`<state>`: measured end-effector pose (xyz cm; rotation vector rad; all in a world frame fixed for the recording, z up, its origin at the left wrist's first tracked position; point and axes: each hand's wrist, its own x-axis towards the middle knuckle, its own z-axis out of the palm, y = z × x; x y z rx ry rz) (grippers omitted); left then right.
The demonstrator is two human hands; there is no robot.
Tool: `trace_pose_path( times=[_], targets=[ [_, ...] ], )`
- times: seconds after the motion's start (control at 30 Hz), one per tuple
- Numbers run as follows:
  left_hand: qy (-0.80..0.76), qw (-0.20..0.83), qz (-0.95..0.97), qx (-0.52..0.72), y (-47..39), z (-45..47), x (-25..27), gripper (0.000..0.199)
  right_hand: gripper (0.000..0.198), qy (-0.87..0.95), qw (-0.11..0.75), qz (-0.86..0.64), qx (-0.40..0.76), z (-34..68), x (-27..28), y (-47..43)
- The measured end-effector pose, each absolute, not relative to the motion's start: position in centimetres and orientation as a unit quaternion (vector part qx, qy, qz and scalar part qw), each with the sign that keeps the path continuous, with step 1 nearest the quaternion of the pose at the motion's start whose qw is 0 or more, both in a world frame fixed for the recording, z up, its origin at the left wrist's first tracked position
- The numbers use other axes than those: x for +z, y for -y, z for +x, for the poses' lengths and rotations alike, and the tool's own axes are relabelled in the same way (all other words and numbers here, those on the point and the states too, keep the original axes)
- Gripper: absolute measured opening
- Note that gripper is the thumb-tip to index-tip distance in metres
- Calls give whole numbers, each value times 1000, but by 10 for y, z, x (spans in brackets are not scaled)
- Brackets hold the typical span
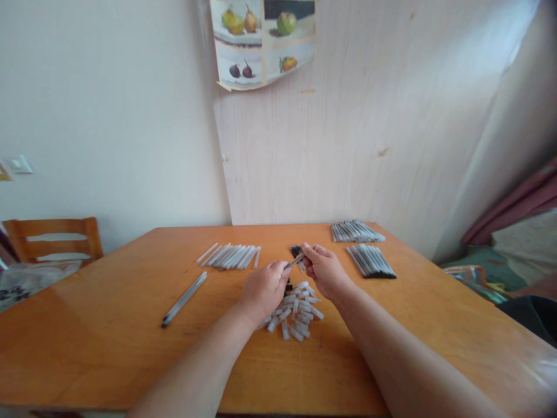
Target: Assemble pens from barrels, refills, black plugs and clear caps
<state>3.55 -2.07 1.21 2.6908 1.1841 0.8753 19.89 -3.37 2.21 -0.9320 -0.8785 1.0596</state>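
Note:
Over the middle of the table, my left hand (266,290) and my right hand (325,268) are close together, fingers closed on a slim grey pen (297,259) that slants between them. Whether it is whole or only a part is too small to tell. Beneath my hands lies a loose heap of whitish translucent pen caps (301,316), partly hidden by my left hand. Small black pieces (289,287) lie at the heap's far side. Just beyond the fingers is a cluster of black-tipped parts (295,251), partly covered by my right hand.
Left of centre, a row of white tubes (235,256) lies on the wooden table (104,331). Nearer lie black-ended pens (185,299). To the right are a row of black-ended pens (372,261) and another pile (357,231) behind. A wooden chair (61,229) stands left.

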Motion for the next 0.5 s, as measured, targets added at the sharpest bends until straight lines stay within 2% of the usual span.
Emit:
trace_pose_path(
  times=[0.27, 0.5],
  targets=[
    [-333, 283, 826, 356, 18, 38, 18, 38, 44, 419, 676, -389, 464, 204, 28, 35],
    [-339, 479, 723, 365, 18, 38, 20, 40, 41, 427, 668, -363, 489, 201, 29, 38]
  ],
)
